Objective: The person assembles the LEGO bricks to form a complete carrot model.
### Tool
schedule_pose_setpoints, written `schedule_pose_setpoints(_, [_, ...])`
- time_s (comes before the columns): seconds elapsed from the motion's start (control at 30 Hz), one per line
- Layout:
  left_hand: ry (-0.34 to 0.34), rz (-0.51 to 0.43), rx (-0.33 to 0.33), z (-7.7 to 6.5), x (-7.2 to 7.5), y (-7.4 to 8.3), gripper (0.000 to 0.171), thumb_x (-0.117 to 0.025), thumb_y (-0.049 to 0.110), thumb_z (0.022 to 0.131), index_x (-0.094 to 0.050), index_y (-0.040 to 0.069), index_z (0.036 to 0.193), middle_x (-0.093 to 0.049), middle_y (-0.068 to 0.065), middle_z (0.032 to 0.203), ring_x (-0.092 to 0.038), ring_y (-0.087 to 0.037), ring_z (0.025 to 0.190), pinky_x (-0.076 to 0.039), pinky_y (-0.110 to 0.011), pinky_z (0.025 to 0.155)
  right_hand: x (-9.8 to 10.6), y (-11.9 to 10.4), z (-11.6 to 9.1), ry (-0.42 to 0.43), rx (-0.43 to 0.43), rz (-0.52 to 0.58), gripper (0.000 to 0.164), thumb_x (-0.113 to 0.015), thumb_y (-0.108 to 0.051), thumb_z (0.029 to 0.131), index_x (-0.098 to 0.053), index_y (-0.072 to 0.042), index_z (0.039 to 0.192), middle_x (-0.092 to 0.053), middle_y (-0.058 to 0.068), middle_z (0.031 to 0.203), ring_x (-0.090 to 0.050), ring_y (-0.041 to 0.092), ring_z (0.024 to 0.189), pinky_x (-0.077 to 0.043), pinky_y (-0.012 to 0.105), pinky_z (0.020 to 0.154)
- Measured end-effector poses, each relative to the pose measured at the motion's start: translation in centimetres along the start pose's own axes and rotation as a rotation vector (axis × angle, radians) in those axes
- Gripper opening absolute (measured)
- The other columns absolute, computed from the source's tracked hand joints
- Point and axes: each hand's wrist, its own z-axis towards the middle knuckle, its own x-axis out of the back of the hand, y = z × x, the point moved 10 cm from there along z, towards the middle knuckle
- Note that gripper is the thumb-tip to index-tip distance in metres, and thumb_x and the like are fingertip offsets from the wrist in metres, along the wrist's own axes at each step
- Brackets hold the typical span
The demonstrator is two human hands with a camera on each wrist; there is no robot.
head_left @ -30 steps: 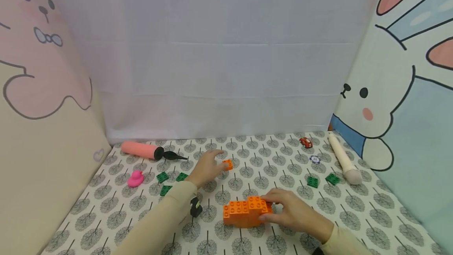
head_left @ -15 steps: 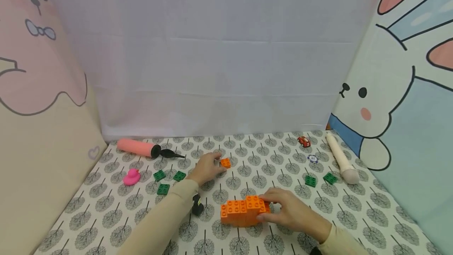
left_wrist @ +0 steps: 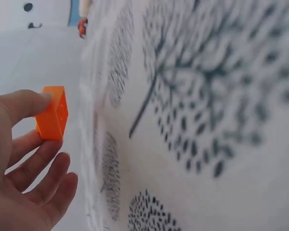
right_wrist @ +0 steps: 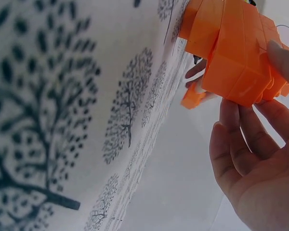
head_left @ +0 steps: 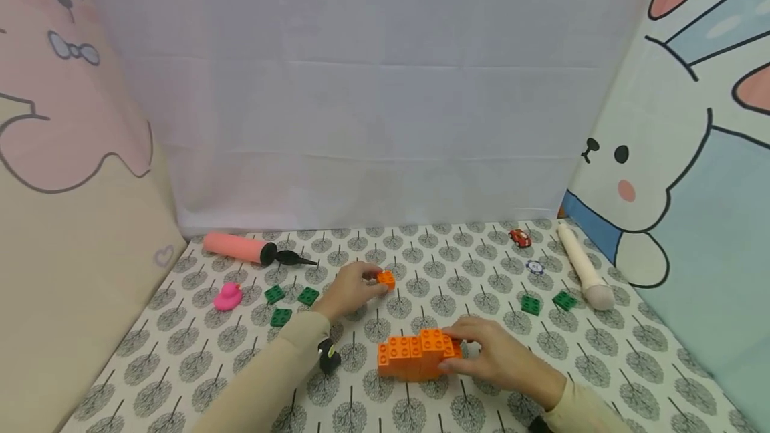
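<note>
Between the thumb and fingers of my left hand [head_left: 347, 291], a small orange toy building brick [head_left: 386, 280] is pinched, past the middle of the table. The left wrist view shows the thumb on one face of the brick [left_wrist: 51, 115] and fingertips on the opposite side. Nearer to me stands a stepped block of joined orange building bricks [head_left: 412, 358], studs up. My right hand [head_left: 496, 356] grips its right end, thumb on the near side and fingers on the far side. In the right wrist view the joined bricks [right_wrist: 236, 57] sit between thumb and fingers.
Several green bricks [head_left: 281, 317] lie left and right of the hands. A pink duck [head_left: 228, 297] and a pink pump [head_left: 237, 246] are at left. At right are a red toy car [head_left: 520, 238], a chip [head_left: 535, 266] and a cream-coloured stick [head_left: 582, 264].
My left fingers have closed from a wide spread onto the small orange brick. The right hand keeps its grip on the joined bricks. The head view has shifted slightly.
</note>
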Motion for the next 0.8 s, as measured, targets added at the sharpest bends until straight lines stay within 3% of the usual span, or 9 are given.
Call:
schedule_pose_setpoints(0.27, [0.025, -0.080, -0.144, -5.0, 1.3, 4.1, 0.042, -0.074, 0.039, 0.088, -0.069, 0.016, 0.123, -0.066, 0.006, 0.116, -0.060, -0.015, 0.107, -0.053, -0.038, 0.094, 0.0, -0.2, 0.0, 0.005, 0.027, 0.018, 0.046, -0.073, -0.043, 0.089, -0.069, -0.014, 0.125, -0.065, -0.016, 0.103, -0.061, 0.003, 0.093, -0.057, 0.035, 0.083])
schedule_pose_setpoints(0.47, [0.006, -0.133, -0.296, -8.8, 0.7, 6.9, 0.039, -0.074, 0.039, 0.089, -0.070, 0.019, 0.122, -0.067, 0.012, 0.114, -0.062, -0.011, 0.103, -0.055, -0.039, 0.092, 0.0, -0.2, 0.2, -0.005, 0.033, 0.035, 0.043, -0.073, -0.042, 0.090, -0.069, -0.018, 0.125, -0.065, -0.016, 0.101, -0.061, 0.003, 0.091, -0.057, 0.034, 0.080])
schedule_pose_setpoints(0.63, [0.021, -0.093, -0.396, -10.7, 0.1, 8.8, 0.038, -0.073, 0.041, 0.089, -0.070, 0.020, 0.120, -0.066, 0.016, 0.110, -0.062, -0.009, 0.101, -0.054, -0.032, 0.091, 0.0, -0.4, 0.1, -0.004, 0.049, 0.031, 0.040, -0.073, -0.040, 0.090, -0.069, -0.019, 0.124, -0.065, -0.016, 0.099, -0.060, 0.002, 0.087, -0.055, 0.030, 0.076])
schedule_pose_setpoints(0.8, [0.023, -0.042, -0.410, -11.6, -0.2, 9.8, 0.039, -0.073, 0.044, 0.088, -0.069, 0.024, 0.122, -0.065, 0.017, 0.115, -0.058, -0.006, 0.105, -0.052, -0.031, 0.092, 0.3, -0.6, 0.0, 0.025, 0.073, 0.012, 0.041, -0.073, -0.040, 0.089, -0.070, -0.017, 0.122, -0.065, -0.016, 0.099, -0.060, 0.002, 0.087, -0.055, 0.029, 0.076])
